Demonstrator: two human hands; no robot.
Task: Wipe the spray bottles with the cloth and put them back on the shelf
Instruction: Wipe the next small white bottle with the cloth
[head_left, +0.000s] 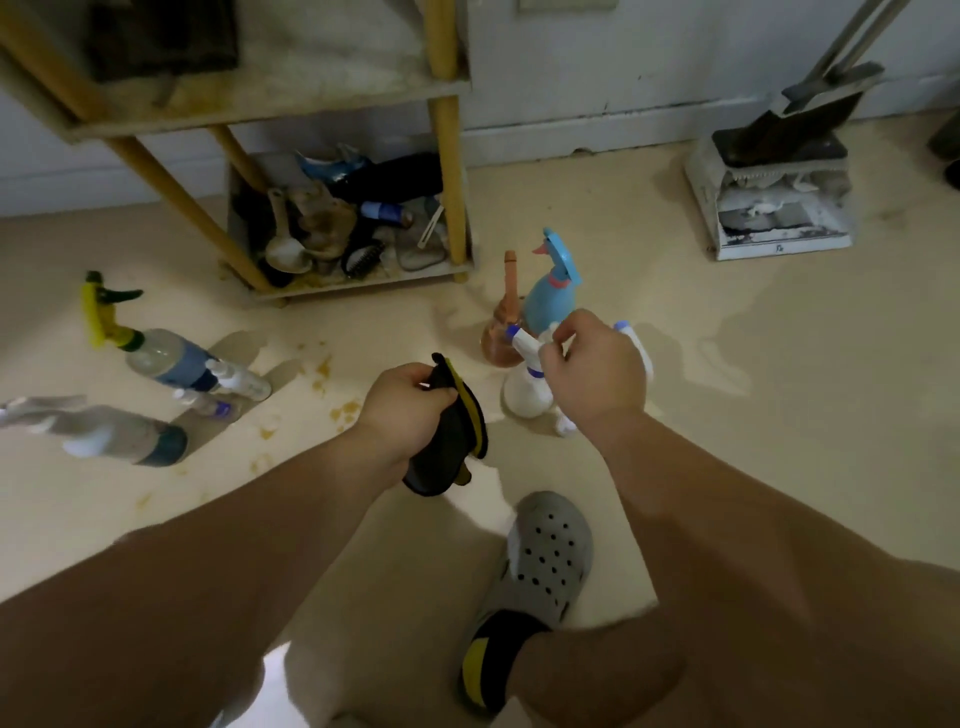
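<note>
Head view: shelf (270, 104) stands at the wall, bottom tier full of clutter. Other spray bottles (166, 358) sit on the floor to its left. R hand (592, 364) has fingers curled, pinching the trigger head of the white spray bottle (524, 395), which is upright, just in front of the blue bottle (550, 296). L hand (405, 410) fist-grips the dark cloth (452, 447), yellow edge showing. Best approach imo: steady it by the head, wrap cloth round the body, wipe downward, then neck & trigger. No brand/label text legible.
</note>
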